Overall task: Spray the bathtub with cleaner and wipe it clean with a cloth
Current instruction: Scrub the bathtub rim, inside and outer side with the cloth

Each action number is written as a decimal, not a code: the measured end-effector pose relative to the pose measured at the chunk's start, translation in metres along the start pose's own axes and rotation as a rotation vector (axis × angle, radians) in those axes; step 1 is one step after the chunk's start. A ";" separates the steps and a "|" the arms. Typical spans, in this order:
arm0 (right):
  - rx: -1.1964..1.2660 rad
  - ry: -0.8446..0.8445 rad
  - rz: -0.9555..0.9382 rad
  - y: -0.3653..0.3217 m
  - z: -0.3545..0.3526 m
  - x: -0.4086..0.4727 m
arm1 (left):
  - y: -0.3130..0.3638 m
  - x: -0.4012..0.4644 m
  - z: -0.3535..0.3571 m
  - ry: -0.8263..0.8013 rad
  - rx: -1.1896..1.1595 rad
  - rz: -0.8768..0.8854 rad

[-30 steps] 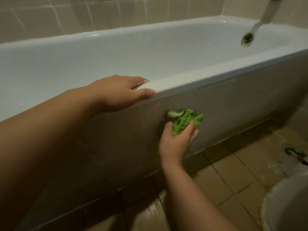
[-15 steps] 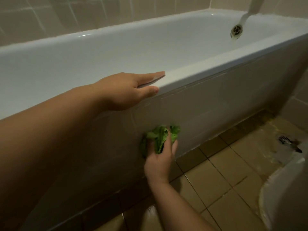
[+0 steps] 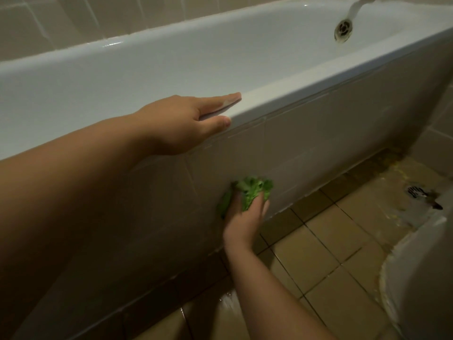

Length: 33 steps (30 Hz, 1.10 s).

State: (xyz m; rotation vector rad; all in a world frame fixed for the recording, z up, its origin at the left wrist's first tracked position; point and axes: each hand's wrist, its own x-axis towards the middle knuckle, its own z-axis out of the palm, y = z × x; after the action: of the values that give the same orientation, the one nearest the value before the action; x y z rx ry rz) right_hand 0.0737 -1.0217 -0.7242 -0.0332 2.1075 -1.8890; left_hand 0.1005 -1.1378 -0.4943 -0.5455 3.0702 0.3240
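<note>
Right fingers curled over bunched green cloth, pressing it on tub's front panel, low, near floor edge. A second ago cloth was higher, just under rim; now lower and leftward: wiping stroke runs down panel, so wipe is underway. Right hand grips cloth. Left fingers straight, together, flat on rim; left hand braces there. Tub inside untouched by hands. No sprayer in view.

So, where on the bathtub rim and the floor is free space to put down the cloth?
The near rim of the bathtub is bare from the left hand to the overflow end. Floor tiles between the tub panel and the white fixture at right are bare but look wet. It is crowded low on the panel, where the right hand presses the green cloth.
</note>
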 end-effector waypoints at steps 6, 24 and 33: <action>-0.118 -0.023 0.182 0.036 -0.001 0.010 | 0.001 0.002 0.001 0.008 -0.006 -0.002; -0.120 0.115 0.087 0.046 0.015 0.030 | 0.002 0.005 0.004 0.059 -0.018 0.018; -0.074 0.108 0.149 0.090 0.033 0.010 | 0.007 0.008 0.006 0.087 -0.009 0.007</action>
State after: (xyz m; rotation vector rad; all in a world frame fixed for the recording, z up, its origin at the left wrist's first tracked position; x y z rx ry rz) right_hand 0.0891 -1.0442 -0.8167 0.2080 2.1828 -1.7631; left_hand 0.0903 -1.1328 -0.4995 -0.5637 3.1568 0.3234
